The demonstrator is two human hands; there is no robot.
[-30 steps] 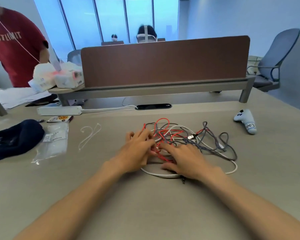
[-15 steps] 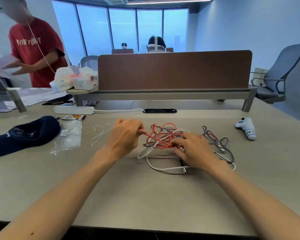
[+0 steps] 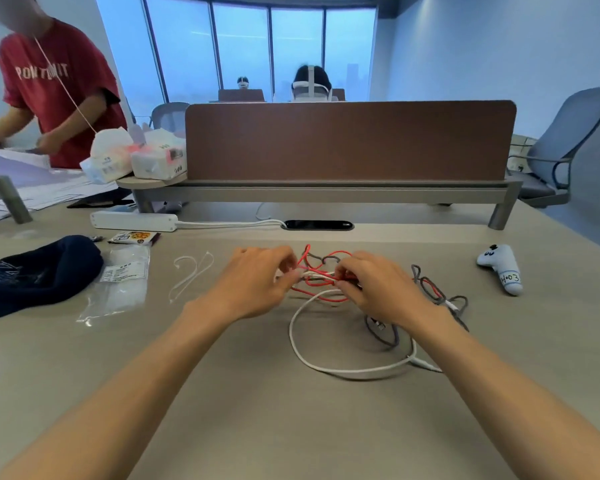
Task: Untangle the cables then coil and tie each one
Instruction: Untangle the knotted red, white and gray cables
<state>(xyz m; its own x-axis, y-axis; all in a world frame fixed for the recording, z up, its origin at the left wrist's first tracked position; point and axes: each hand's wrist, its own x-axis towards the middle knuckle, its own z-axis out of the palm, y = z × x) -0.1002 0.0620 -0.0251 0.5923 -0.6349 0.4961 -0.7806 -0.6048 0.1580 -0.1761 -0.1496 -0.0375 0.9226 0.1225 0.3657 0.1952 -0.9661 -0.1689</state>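
three tangled cables (image 3: 321,284): red, white, grey

My left hand (image 3: 257,282) and right hand (image 3: 378,289) sit close together over the table (image 3: 291,427), fingers curled. Each pinches strands in the tangle (image 3: 321,278) between them, though I can't tell which strand each has. The red cable (image 3: 340,252) loops up between the hands. The white cable (image 3: 293,337) sweeps in a wide loop towards me, and the grey cable (image 3: 388,336) trails under my right wrist. Left of the hands lie white ties (image 3: 191,275), a clear bag (image 3: 118,289) and a dark cap (image 3: 39,275). A white controller (image 3: 503,268) lies well off to the right. A power strip (image 3: 134,221) sits near the brown divider (image 3: 347,140).
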